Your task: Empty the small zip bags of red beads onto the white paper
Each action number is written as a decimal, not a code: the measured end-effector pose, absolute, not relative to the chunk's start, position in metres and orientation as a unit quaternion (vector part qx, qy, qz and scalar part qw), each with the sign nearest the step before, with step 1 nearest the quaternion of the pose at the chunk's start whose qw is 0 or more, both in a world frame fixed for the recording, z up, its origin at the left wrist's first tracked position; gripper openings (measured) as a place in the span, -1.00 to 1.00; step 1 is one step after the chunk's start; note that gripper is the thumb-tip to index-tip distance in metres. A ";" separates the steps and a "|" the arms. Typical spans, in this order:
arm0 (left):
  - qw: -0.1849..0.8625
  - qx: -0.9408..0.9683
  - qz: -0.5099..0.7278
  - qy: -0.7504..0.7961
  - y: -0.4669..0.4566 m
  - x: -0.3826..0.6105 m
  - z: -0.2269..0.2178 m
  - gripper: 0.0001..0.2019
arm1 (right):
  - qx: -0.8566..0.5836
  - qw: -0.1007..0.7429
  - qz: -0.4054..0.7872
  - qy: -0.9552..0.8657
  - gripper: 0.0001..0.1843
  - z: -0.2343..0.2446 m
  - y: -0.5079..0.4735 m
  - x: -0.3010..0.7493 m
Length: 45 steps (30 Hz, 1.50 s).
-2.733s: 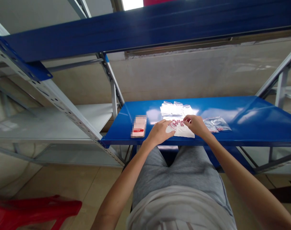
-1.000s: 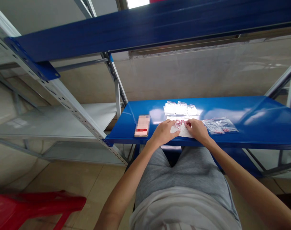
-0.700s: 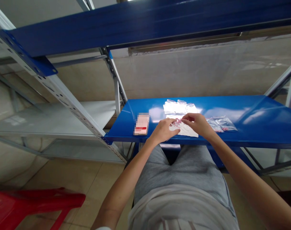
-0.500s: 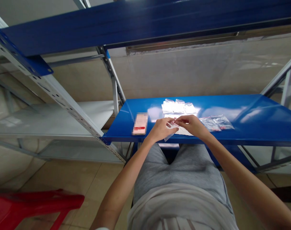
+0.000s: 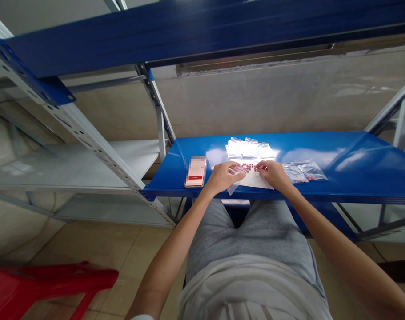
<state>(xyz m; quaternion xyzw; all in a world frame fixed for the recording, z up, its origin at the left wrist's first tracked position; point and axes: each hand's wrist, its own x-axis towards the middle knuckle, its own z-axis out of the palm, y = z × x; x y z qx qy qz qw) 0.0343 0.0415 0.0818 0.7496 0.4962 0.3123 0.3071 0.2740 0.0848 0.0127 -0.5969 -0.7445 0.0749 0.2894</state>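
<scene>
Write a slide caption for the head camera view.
Left hand and right hand press a whitish bag of small red pieces on a blue steel shelf.

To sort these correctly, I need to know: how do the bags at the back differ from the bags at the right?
The bags at the back look white and bright in the glare, while the bags at the right look clearer and show red inside. The bags at the back lie farther from the person than the bags at the right. Both are small plastic bags lying flat on the blue steel shelf.
</scene>
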 end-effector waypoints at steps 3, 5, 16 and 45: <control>0.292 0.754 0.311 0.499 0.042 0.034 0.082 -0.59 | -0.594 0.271 0.054 -0.755 -0.79 0.009 0.085 0.274; 0.286 0.756 0.308 0.501 0.042 0.034 0.082 -0.59 | -0.600 0.260 0.044 -0.756 -0.78 0.008 0.085 0.273; 0.300 0.753 0.302 0.501 0.041 0.034 0.082 -0.57 | -0.606 0.234 0.030 -0.760 -0.77 0.011 0.084 0.268; 0.333 0.765 0.302 0.461 0.041 0.038 0.075 -0.50 | -0.462 0.351 0.282 -0.764 -0.73 0.067 0.060 0.249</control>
